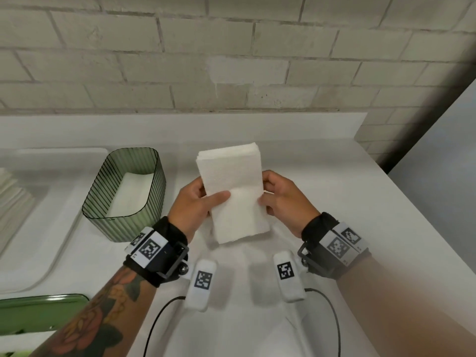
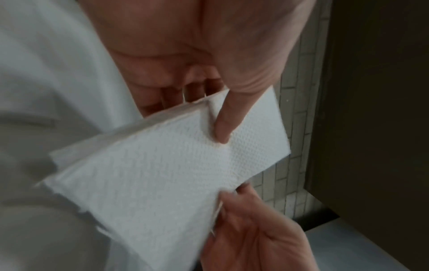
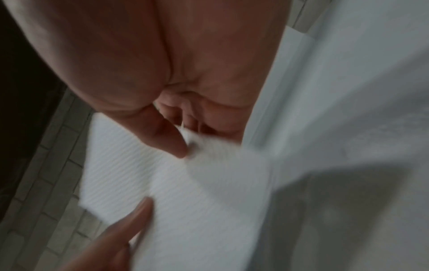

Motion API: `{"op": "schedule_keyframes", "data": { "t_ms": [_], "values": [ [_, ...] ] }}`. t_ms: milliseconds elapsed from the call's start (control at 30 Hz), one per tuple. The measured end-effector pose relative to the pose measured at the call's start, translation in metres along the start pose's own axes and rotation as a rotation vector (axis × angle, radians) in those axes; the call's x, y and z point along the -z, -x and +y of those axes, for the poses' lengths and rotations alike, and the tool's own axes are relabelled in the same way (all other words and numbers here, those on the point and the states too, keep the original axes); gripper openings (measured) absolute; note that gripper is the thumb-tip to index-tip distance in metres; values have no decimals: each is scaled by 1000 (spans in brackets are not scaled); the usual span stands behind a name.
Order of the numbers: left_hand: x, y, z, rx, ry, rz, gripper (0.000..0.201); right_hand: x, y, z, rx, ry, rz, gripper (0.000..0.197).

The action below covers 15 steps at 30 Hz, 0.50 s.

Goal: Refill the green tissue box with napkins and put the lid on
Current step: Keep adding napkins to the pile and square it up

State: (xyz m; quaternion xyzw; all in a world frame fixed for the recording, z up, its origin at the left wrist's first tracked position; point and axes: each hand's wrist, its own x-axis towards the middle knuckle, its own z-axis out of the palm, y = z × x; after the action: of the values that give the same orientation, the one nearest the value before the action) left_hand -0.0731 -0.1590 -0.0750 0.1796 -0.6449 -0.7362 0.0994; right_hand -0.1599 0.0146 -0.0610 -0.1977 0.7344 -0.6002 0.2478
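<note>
Both hands hold a white stack of napkins [image 1: 233,191] above the white counter, mid-frame in the head view. My left hand [image 1: 203,202] grips its left edge, thumb across the top and fingers underneath. My right hand [image 1: 273,194] pinches the right edge. In the left wrist view the napkin stack [image 2: 167,174] fills the middle under my left thumb; the right wrist view shows the stack [image 3: 176,192] blurred. The green ribbed tissue box [image 1: 126,191] stands open to the left, with some white napkins lying in its bottom. A green lid [image 1: 38,314] lies at the lower left.
A white tray [image 1: 59,243] holds the box on the counter. More stacked white paper [image 1: 10,199] sits at the far left edge. A brick wall [image 1: 231,60] rises behind the counter. The counter's right edge [image 1: 412,202] drops off toward a dark gap.
</note>
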Motion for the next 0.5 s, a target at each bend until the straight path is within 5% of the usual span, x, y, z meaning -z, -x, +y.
{"op": "schedule_keyframes", "data": {
  "t_ms": [333,500],
  "values": [
    [49,15,-1,11,143,189,30,-29,-6,22,-29,1228,-538,61],
    [57,21,-9,30,156,220,32,-30,-16,29,-72,1316,-557,45]
  ]
}}
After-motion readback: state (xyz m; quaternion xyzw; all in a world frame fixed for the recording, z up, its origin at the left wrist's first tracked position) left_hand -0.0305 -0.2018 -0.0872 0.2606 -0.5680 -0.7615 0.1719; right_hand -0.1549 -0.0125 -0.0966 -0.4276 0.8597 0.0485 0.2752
